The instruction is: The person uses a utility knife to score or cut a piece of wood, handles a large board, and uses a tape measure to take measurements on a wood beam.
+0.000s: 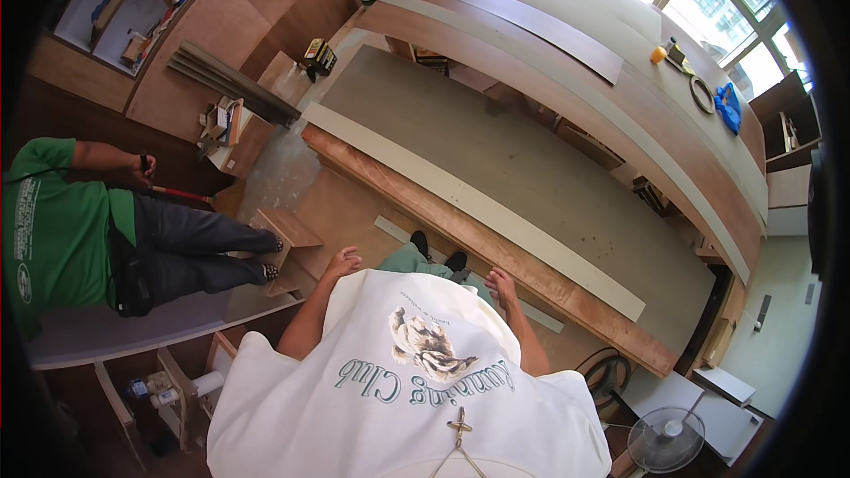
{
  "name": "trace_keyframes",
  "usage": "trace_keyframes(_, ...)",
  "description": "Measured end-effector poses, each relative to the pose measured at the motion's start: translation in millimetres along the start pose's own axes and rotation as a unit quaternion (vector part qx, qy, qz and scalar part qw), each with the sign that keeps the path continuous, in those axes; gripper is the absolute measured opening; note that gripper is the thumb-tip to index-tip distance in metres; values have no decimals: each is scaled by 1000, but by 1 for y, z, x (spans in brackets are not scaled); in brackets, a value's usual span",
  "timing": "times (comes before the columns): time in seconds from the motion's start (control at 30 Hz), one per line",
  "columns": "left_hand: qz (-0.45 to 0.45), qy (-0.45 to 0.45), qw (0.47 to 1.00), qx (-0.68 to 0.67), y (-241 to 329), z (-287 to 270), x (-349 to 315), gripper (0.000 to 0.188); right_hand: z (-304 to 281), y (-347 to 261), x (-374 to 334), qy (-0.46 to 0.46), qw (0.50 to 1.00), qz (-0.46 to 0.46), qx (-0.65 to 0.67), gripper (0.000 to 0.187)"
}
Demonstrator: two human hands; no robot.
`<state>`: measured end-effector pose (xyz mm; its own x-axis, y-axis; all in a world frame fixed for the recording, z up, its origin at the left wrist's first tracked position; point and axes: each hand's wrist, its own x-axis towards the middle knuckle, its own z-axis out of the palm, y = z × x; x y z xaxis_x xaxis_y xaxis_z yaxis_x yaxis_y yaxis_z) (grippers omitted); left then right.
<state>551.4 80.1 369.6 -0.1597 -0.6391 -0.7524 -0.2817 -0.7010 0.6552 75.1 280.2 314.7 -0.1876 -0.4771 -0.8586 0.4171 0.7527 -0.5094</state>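
My left hand (343,263) hangs in the air near my left side, with fingers loosely spread and nothing in them. On the other side, my right hand (501,288) is held up close to the front edge of a reddish-brown wooden board (482,246); its fingers are slightly bent and appear to hold nothing. I cannot tell whether it touches the board. Along that board's far side runs a long pale strip (478,207). Beyond lies a wide grey-brown panel (513,159). A narrow light strip (542,319) lies low, partly hidden by my body.
A long workbench (567,57) with layered panels spans the back, bearing a blue plastic bag (728,108) and a tape roll (701,95). A person in a green shirt (75,235) stands at left by a wooden step stool (288,248). A fan (666,440) stands at lower right.
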Motion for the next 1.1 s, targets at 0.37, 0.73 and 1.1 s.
trace_keyframes(0.37,25,31,993,115,8,13,-26,66,-1,-18,29,1,1000,-10,-12,43)
trace_keyframes(0.73,7,25,999,30,8,6,-36,68,20,-19,40,-19,999,4,-33,38)
trace_keyframes(1.1,6,42,999,29,-5,-23,-8,67,33,-44,51,-37,998,-14,-53,42)
